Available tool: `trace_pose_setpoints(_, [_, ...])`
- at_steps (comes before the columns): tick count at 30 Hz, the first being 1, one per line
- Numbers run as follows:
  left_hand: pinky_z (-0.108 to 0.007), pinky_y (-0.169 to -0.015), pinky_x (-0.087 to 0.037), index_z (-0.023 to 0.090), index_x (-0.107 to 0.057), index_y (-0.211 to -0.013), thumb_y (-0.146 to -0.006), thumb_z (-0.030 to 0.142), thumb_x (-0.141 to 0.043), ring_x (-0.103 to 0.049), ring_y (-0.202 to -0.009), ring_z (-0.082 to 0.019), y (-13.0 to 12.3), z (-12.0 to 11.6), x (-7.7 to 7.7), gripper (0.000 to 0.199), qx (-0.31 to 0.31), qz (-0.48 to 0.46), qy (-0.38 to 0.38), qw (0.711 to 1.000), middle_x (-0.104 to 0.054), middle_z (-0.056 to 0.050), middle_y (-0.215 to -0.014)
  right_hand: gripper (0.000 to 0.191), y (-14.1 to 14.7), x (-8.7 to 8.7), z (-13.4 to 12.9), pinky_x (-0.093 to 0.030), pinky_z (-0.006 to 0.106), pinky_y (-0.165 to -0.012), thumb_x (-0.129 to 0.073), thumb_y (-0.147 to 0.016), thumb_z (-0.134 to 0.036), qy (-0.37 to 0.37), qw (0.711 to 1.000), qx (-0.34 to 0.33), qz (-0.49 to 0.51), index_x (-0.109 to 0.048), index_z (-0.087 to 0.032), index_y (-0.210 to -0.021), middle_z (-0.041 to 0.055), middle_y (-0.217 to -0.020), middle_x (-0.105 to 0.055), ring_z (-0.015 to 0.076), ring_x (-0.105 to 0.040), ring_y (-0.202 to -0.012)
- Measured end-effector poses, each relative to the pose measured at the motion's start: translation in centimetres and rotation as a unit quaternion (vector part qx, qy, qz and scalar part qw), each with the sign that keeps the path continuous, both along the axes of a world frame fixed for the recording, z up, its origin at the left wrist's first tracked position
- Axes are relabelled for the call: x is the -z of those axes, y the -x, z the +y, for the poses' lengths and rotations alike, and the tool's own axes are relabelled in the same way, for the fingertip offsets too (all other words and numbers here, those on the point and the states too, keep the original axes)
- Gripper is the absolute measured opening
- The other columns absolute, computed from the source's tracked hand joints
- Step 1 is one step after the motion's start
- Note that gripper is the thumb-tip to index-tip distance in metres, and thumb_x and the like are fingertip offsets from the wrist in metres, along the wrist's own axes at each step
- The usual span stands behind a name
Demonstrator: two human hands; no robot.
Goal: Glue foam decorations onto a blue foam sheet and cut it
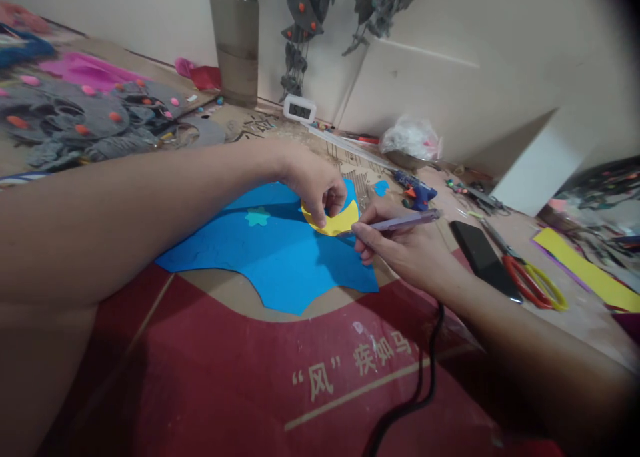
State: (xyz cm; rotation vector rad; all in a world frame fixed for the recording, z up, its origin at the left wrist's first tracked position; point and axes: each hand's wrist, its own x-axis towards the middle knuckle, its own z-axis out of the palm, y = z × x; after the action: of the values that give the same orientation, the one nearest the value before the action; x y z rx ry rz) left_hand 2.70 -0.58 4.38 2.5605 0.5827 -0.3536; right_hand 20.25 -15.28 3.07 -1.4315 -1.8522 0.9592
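Note:
A bright blue sheet (300,274) with a scalloped edge lies flat, and on it rests a yellow crescent piece (345,221). With curled fingers, my left hand (320,184) grips and presses the crescent against the sheet. My right hand (395,244) is closed around a light purple pen (403,221), its tip end at the crescent's lower edge. Left of the crescent, a small green flower-shaped piece (258,216) sits on the same blue sheet.
Red cardboard (225,377) covers the front, crossed by a black cable (433,390). To the right lie a black phone (483,257), scissors (535,280) and a yellow strip (590,267). Behind are a small digital clock (299,108), a tall bottle (235,50) and a glue gun (420,194).

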Motion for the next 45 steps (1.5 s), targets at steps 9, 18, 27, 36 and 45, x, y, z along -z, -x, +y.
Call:
trace_pose_setpoints(9, [-0.028,-0.084,-0.046,0.029,-0.054,-0.134,-0.071,0.045,-0.069,-0.060,-0.099,-0.021,-0.2,-0.6,-0.3,0.067,0.027,-0.016,-0.003,1.000,-0.064,-0.001,-0.124,0.035,-0.3,0.1,0.0,-0.055,0.023,-0.048,-0.072,-0.084,-0.051,0.010,1.000,0.009,0.017,-0.056,-0.020,-0.079,-0.0009,-0.064,-0.065,0.0104,-0.062,-0.051])
trace_pose_setpoints(18, [-0.028,-0.085,-0.048,0.030,-0.059,-0.131,-0.071,0.042,-0.070,-0.060,-0.101,-0.022,-0.2,-0.4,-0.3,0.062,0.045,-0.007,0.002,0.999,-0.060,-0.002,-0.127,0.031,-0.7,0.1,0.3,-0.055,0.023,-0.047,-0.069,-0.087,-0.046,0.001,1.000,0.010,0.019,-0.056,-0.019,-0.077,0.0004,-0.064,-0.066,0.0102,-0.062,-0.050])
trace_pose_setpoints(27, [-0.032,-0.097,-0.044,0.030,-0.058,-0.134,-0.072,0.044,-0.070,-0.057,-0.112,-0.025,-0.2,-0.4,-0.2,0.065,0.030,-0.002,0.004,1.000,-0.061,-0.001,-0.128,0.032,-1.2,0.0,0.6,-0.053,0.020,-0.045,-0.069,-0.087,-0.046,-0.001,1.000,0.021,0.020,-0.056,-0.019,-0.077,-0.0012,-0.059,-0.065,0.0088,-0.061,-0.046])
trace_pose_setpoints(36, [-0.028,-0.088,-0.046,0.031,-0.061,-0.132,-0.072,0.043,-0.069,-0.059,-0.101,-0.021,-0.1,-0.3,-0.1,0.062,0.034,-0.014,0.006,0.999,-0.063,-0.001,-0.126,0.025,-2.0,-0.3,1.1,-0.053,0.021,-0.045,-0.066,-0.090,-0.037,-0.002,0.999,0.051,-0.003,-0.056,-0.019,-0.076,0.0010,-0.060,-0.067,0.0098,-0.062,-0.047])
trace_pose_setpoints(45, [-0.029,-0.086,-0.047,0.028,-0.055,-0.138,-0.076,0.036,-0.068,-0.058,-0.096,-0.019,-0.1,-0.6,-0.4,0.064,0.045,-0.013,-0.005,0.999,-0.060,-0.005,-0.132,0.023,-2.4,-0.2,1.6,-0.052,0.023,-0.044,-0.065,-0.090,-0.035,0.022,0.998,0.056,0.012,-0.054,-0.020,-0.076,0.0008,-0.060,-0.067,0.0098,-0.059,-0.046])
